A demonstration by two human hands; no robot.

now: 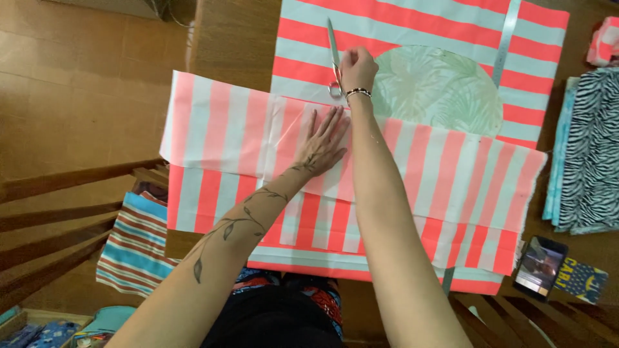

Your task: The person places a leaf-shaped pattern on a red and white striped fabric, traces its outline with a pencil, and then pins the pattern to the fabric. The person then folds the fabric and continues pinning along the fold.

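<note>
Left hand: your left hand (320, 145) lies flat, fingers spread, palm down on the striped fabric (245, 138); its grip is apart and clasps nothing.
Right hand: your right hand (358, 67) is closed on the handles of the scissors (334, 58), blades pointing away from you over the upper fabric layer.
Fabric: coral and white stripes, several folded layers across the bench (232, 38); a pale green leaf-print round piece (438, 87) lies on top, just right of the scissors.
Labels: a small dark blue card (583, 281) with a yellow print lies at the right bench edge, beside a phone (540, 265).
Other cloth: zebra-print fabric (593, 148) at far right; a blue and red striped cloth (135, 245) hangs at lower left.
Room: wooden floor (77, 84), wooden slats (58, 225) at left.
Hidden: the scissor handles sit mostly under your fingers; a metal ruler (508, 35) is partly covered by fabric.
</note>
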